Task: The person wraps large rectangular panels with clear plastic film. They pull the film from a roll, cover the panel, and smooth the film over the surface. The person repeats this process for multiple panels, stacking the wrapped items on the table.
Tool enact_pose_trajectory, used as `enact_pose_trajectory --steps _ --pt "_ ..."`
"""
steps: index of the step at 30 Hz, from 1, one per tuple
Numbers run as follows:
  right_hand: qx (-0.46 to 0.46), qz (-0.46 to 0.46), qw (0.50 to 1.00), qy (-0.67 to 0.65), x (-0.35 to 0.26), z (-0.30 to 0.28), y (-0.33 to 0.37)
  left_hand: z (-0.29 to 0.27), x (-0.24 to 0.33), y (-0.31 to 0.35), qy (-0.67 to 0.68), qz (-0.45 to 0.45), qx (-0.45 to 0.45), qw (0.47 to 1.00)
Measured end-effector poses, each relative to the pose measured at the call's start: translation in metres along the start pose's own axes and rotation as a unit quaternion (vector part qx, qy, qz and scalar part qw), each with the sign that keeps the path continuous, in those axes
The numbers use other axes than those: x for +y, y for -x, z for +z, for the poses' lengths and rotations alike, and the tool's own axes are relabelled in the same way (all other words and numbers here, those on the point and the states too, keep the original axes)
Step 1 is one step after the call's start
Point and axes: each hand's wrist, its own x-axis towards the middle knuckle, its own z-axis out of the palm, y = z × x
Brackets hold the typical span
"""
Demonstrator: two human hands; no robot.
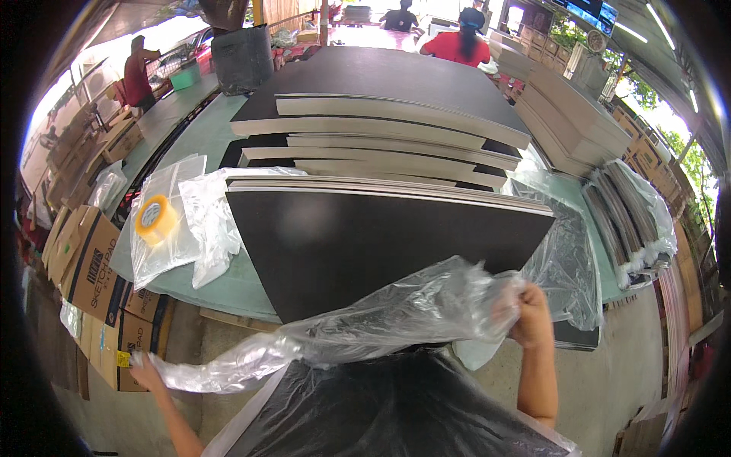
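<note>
A clear plastic bag is stretched slantwise across my front, crumpled and shiny. My left hand, low on the left and slightly blurred, grips one end of it. Higher up on the right, my right hand is closed on the other end. Just beyond the bag, a bundle of black boards with pale edges leans tilted against the stack on the table; the plastic hides its lower part. Nearest me lies a black surface under clear film, and I cannot tell what it is.
Behind stands a tall stack of black boards on the green table. A yellow tape roll rests on plastic sheets at left. Cardboard boxes stand left; wrapped boards lie right. People work farther back, one in a red shirt.
</note>
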Motion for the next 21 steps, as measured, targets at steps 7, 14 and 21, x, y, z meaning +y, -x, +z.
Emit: enact_pose_trajectory --steps 7,14,21 --pt "-0.160 0.035 0.986 0.018 0.006 0.089 -0.015 -0.102 0.325 0.144 0.410 0.504 -0.245 0.720" --pt "-0.152 0.113 0.976 -0.110 0.037 0.118 -0.007 -0.128 0.394 0.238 0.391 0.491 -0.609 0.485" --pt "-0.152 0.028 0.972 -0.175 0.003 0.077 -0.004 -0.031 0.301 0.099 0.136 0.346 -0.266 0.889"
